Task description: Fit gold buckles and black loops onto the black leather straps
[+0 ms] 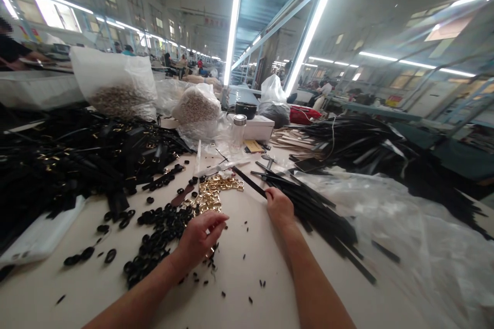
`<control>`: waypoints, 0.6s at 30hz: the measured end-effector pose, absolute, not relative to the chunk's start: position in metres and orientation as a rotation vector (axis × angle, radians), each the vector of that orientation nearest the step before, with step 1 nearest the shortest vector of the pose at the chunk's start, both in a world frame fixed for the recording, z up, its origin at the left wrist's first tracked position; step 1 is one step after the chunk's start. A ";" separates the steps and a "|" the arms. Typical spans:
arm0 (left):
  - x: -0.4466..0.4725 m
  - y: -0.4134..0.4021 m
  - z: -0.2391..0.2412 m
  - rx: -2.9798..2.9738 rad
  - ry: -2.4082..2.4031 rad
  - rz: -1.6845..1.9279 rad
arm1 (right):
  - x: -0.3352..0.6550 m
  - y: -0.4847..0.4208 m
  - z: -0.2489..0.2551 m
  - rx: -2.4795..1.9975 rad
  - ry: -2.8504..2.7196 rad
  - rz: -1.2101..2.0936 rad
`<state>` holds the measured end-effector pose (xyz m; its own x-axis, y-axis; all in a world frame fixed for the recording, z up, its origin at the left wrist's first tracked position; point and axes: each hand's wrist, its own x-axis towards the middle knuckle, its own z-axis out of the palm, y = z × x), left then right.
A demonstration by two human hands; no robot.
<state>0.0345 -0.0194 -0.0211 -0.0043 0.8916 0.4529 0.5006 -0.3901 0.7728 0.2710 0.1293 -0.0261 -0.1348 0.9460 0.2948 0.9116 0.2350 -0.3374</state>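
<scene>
My right hand (280, 209) pinches the near end of a black strap (250, 182), which slants away to the far left over the table. My left hand (203, 234) is closed, thumb and fingertips together; whatever sits between them, if anything, is too small to make out. Just beyond it lies a heap of gold buckles (210, 194). Left of that hand, a pile of small black loops (164, 234) spreads over the white table (247, 262). More black straps (304, 198) lie in a loose bundle to the right of my right hand.
Finished-looking black straps with gold buckles (88, 151) are heaped at left. A clear bottle (238, 133), a white box (258, 128) and filled plastic bags (121, 87) stand at the back. Clear plastic sheeting (397, 226) covers the right side. A co-worker's arm (31, 54) shows far left.
</scene>
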 end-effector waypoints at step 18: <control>0.022 -0.005 -0.009 0.918 1.422 1.365 | 0.268 0.111 0.007 -1.062 -1.942 1.096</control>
<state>0.0223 -0.0047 -0.0086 -0.2882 0.9497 -0.1226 -0.0839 0.1025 0.9912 0.2684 0.1107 0.0074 -0.4531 0.8789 0.1492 0.3260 0.3192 -0.8898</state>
